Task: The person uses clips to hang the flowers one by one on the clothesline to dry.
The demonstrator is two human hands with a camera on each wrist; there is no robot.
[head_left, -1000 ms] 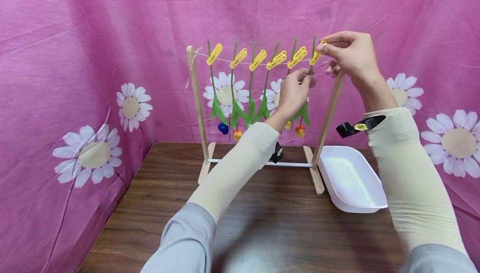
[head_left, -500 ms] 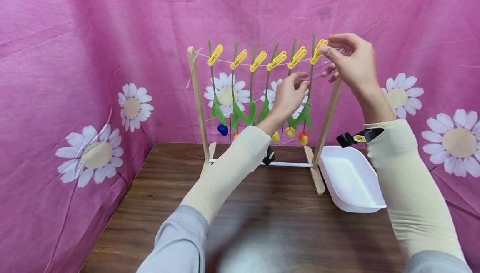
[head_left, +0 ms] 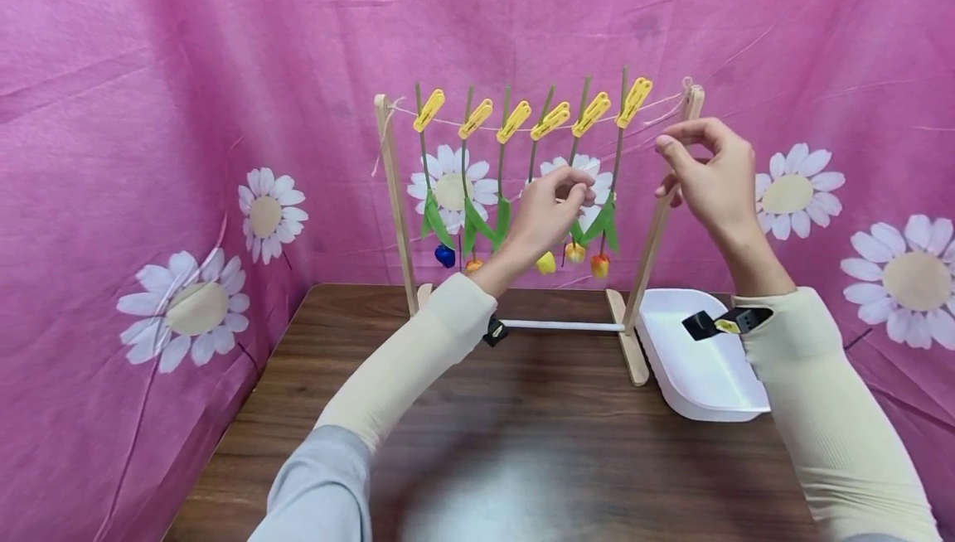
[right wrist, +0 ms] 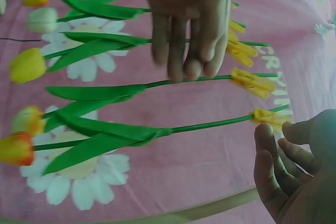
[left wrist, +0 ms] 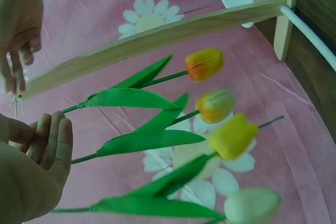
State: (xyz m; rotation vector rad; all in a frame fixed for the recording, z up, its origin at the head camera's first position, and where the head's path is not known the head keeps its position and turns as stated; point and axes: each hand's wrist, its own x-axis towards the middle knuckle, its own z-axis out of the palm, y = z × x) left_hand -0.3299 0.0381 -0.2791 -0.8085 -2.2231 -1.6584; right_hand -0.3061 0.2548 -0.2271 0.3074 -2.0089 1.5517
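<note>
Several artificial tulips hang head down from a string [head_left: 664, 104], each stem held by a yellow clothespin [head_left: 634, 103]. The rightmost tulip [head_left: 600, 266] is orange-red; beside it hang a yellow-orange one [right wrist: 29, 120] and a yellow one [left wrist: 233, 136]. In front of the stems hovers my left hand [head_left: 548, 209], fingers loosely bent, nothing in it. My right hand [head_left: 712, 177] is just below the string's right end, near the post, also holding nothing. At the far left hangs a blue tulip [head_left: 444, 256]. My left forearm and hand cover parts of the middle tulips.
The string is tied between two wooden posts [head_left: 655, 231] joined low by a white rod [head_left: 559, 326]. To the right, a white plastic basin [head_left: 701, 384] stands on the brown wooden table [head_left: 597, 459]. A pink cloth with daisies [head_left: 522, 12] hangs behind.
My right hand has let go of the rightmost clothespin and moved down and right. The left hand has left the rightmost stem, going down and left. The tulip stays clipped.
</note>
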